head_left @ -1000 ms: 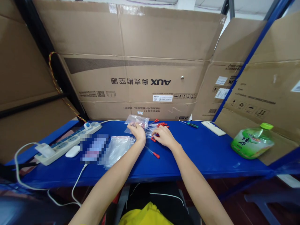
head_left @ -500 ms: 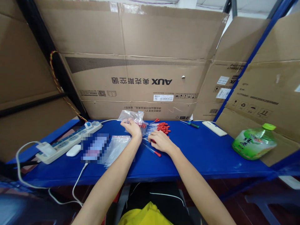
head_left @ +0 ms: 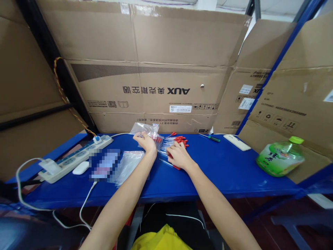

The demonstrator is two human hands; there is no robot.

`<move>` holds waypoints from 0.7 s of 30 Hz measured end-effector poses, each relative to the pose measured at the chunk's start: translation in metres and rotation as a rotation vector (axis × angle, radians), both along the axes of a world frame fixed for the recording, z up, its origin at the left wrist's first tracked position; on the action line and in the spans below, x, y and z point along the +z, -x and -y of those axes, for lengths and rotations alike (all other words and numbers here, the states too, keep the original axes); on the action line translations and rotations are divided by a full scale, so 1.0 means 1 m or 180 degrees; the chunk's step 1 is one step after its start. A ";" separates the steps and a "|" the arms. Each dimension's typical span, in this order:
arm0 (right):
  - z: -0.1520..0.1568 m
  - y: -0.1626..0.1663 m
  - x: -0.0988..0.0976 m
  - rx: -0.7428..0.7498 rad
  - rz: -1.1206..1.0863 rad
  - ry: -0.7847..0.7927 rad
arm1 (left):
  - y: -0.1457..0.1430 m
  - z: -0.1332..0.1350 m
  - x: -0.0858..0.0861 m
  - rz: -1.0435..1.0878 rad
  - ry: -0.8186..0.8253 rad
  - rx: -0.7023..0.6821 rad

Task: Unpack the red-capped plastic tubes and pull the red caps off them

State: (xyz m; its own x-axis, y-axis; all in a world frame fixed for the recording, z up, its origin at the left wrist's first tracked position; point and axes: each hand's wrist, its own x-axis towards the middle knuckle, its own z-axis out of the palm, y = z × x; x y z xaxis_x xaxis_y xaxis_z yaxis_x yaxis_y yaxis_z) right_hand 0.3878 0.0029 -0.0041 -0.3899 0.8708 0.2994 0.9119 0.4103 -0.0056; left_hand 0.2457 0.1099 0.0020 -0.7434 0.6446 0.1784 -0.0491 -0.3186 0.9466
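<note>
My left hand [head_left: 146, 141] is closed on a clear zip-lock bag [head_left: 137, 129], behind which more clear plastic with red-tipped pieces shows. Just right of it lies a pile of glass droppers with red rubber bulbs [head_left: 182, 140], the bulbs pointing right. Over the near side of that pile my right hand [head_left: 179, 155] has its fingers curled down and closed, with a red bulb showing beneath them; the fingertips are partly hidden. One separate dropper [head_left: 166, 162] lies on the blue table just under the right hand, its bulb partly covered. Flat zip-lock bags [head_left: 130, 165] are stacked beside my left forearm.
On the left are a phone [head_left: 106, 165], a white case [head_left: 80, 168] and a power strip [head_left: 75, 158] with cables. At the right lie a screwdriver [head_left: 213, 139], a white flat device [head_left: 236, 142] and a green bottle [head_left: 279, 158]. Cardboard walls [head_left: 156, 45] enclose the blue table [head_left: 221, 177].
My right hand has shifted slightly up and forward over the droppers, and now covers part of the separate dropper's bulb. My left hand stays on the bag. The view has shifted slightly.
</note>
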 end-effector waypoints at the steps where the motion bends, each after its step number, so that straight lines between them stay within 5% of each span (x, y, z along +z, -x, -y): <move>1: 0.000 -0.002 0.001 -0.0046 0.0000 -0.0008 | 0.000 0.000 0.000 0.0008 0.0008 -0.0009; 8: -0.001 -0.010 0.003 -0.0207 -0.0222 -0.0175 | 0.002 -0.005 -0.005 -0.0098 0.0051 -0.0029; 15: 0.001 -0.005 0.001 0.0582 -0.0676 0.0393 | 0.001 -0.002 -0.001 -0.0023 0.0061 -0.0076; 21: -0.001 -0.015 -0.001 0.0303 -0.0534 0.0238 | 0.001 -0.002 -0.001 -0.0021 0.0037 -0.0067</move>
